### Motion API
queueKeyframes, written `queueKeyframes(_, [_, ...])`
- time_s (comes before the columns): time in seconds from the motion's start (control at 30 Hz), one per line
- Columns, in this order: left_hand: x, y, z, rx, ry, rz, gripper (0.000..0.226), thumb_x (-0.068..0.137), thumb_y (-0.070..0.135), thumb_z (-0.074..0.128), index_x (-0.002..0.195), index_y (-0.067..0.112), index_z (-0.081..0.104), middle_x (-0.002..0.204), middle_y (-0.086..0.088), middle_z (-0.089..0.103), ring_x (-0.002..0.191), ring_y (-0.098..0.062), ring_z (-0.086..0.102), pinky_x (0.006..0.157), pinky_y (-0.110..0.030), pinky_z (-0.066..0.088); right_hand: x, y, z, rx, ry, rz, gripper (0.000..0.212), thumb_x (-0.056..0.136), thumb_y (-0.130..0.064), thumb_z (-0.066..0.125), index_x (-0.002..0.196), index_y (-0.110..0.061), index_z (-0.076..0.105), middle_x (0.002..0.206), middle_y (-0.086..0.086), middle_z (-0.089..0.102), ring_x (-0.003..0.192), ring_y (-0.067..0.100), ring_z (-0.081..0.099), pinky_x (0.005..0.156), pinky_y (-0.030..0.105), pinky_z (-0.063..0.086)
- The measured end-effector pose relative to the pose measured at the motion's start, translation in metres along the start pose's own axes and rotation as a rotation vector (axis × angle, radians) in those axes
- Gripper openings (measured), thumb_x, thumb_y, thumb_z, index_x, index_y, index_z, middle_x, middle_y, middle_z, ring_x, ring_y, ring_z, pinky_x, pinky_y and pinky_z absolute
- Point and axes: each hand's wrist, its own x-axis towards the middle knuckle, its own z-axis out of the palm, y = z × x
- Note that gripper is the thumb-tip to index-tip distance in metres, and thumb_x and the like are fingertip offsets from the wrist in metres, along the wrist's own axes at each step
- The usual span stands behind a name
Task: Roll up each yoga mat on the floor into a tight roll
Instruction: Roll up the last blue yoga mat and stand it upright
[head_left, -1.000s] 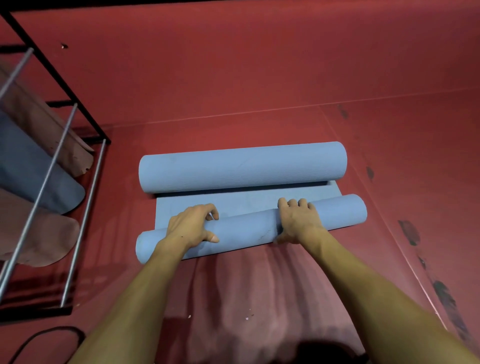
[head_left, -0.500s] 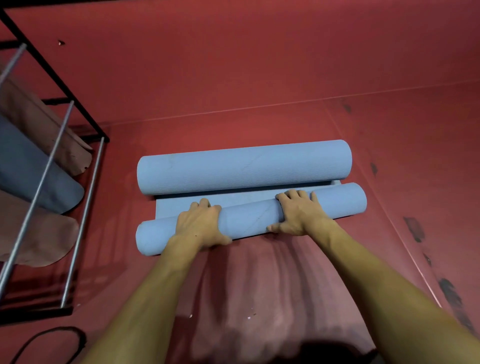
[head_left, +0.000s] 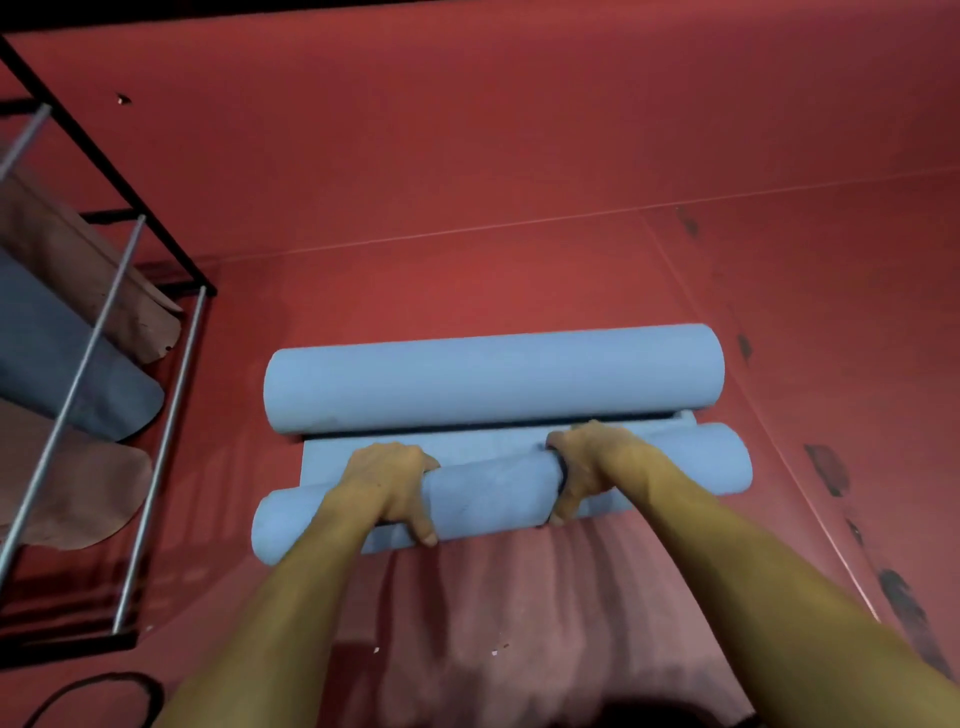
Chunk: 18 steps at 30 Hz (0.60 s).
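Your left hand (head_left: 387, 480) and right hand (head_left: 589, 467) both curl over the near roll (head_left: 493, 491) of the light blue yoga mat, gripping it on the red floor (head_left: 467, 182). A narrow flat strip (head_left: 332, 457) separates it from the far roll (head_left: 493, 376). A metal rack (head_left: 104, 312) holding mats stands at the floor's left edge.

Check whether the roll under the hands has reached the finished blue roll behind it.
Apart. The head view shows a flat strip of mat and a dark shadow line between the near roll and the far roll.
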Motion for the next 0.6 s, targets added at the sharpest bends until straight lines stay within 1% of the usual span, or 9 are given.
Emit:
queueKeyframes(0.07, [-0.007,0.004,0.003,-0.028,-0.004,0.012,0.070,0.042,0.070,0.086,0.101,0.039,0.066,0.087,0.016,0.069,0.085,-0.015,0.065,0.065,-0.030,0.044,-0.004,-0.002,0.012,-0.002,-0.008,0.009,0.102,0.044,-0.081,0.082,0.133,-0.043,0.048,0.140,0.001,0.054,0.132,0.027,0.047,0.116,0.061,0.033])
queueKeyframes(0.13, [-0.010,0.007,0.004,-0.030,0.000,0.005,0.069,0.043,0.068,0.087,0.102,0.039,0.066,0.086,0.016,0.068,0.085,-0.015,0.064,0.065,-0.030,0.042,-0.009,-0.002,0.020,-0.096,0.073,0.045,0.124,0.043,-0.091,0.074,0.151,-0.053,0.027,0.163,0.017,0.021,0.154,0.040,0.009,0.117,0.077,-0.004])
queueKeyframes(0.17, [-0.010,0.007,0.003,-0.034,-0.008,-0.003,0.069,0.044,0.068,0.088,0.103,0.039,0.066,0.087,0.016,0.068,0.085,-0.015,0.064,0.067,-0.030,0.042,-0.011,0.000,0.021,-0.162,0.142,0.064,0.137,0.041,-0.097,0.069,0.158,-0.055,0.011,0.168,0.025,-0.003,0.154,0.047,-0.012,0.111,0.078,-0.015])
queueKeyframes(0.23, [-0.009,0.006,0.000,-0.060,-0.026,-0.023,0.069,0.044,0.066,0.090,0.103,0.040,0.066,0.086,0.015,0.069,0.084,-0.015,0.065,0.068,-0.031,0.043,-0.015,0.001,0.021,-0.250,0.339,0.065,0.155,0.036,-0.104,0.061,0.161,-0.047,-0.010,0.161,0.031,-0.034,0.147,0.056,-0.031,0.111,0.079,-0.018])
queueKeyframes(0.3, [-0.009,0.006,-0.003,-0.091,-0.050,-0.028,0.068,0.045,0.064,0.091,0.103,0.039,0.066,0.086,0.015,0.069,0.084,-0.015,0.065,0.067,-0.031,0.043,-0.018,0.000,0.020,-0.245,0.474,0.015,0.166,0.033,-0.103,0.065,0.162,-0.038,-0.017,0.157,0.030,-0.041,0.145,0.058,-0.033,0.115,0.078,-0.009])
queueKeyframes(0.4, [-0.009,0.008,-0.003,-0.110,-0.058,-0.035,0.067,0.045,0.062,0.091,0.103,0.039,0.065,0.088,0.016,0.069,0.085,-0.014,0.065,0.066,-0.030,0.041,-0.018,0.001,0.022,-0.112,0.375,0.016,0.170,0.036,-0.095,0.075,0.161,-0.032,-0.021,0.158,0.025,-0.043,0.147,0.055,-0.031,0.118,0.076,-0.005])
queueKeyframes(0.47, [-0.010,0.008,-0.001,-0.119,-0.055,-0.039,0.071,0.046,0.062,0.091,0.108,0.041,0.064,0.092,0.017,0.069,0.088,-0.015,0.066,0.069,-0.031,0.041,-0.017,0.001,0.023,-0.012,0.313,0.029,0.164,0.038,-0.091,0.080,0.162,-0.033,-0.010,0.165,0.020,-0.032,0.153,0.052,-0.019,0.119,0.075,-0.002])
queueKeyframes(0.53, [-0.008,0.007,0.000,-0.142,-0.049,-0.035,0.076,0.045,0.061,0.091,0.114,0.044,0.064,0.096,0.018,0.070,0.092,-0.015,0.066,0.071,-0.032,0.041,-0.020,0.002,0.025,0.043,0.325,0.007,0.146,0.039,-0.087,0.082,0.158,-0.037,0.015,0.168,0.015,-0.001,0.153,0.045,0.012,0.122,0.069,0.012])
queueKeyframes(0.6, [-0.008,0.005,0.001,-0.180,-0.028,-0.023,0.086,0.045,0.058,0.094,0.124,0.048,0.060,0.108,0.018,0.067,0.099,-0.016,0.066,0.076,-0.033,0.044,-0.022,0.005,0.029,0.073,0.362,-0.036,0.122,0.043,-0.085,0.083,0.146,-0.039,0.037,0.151,0.005,0.032,0.134,0.032,0.038,0.114,0.053,0.034])
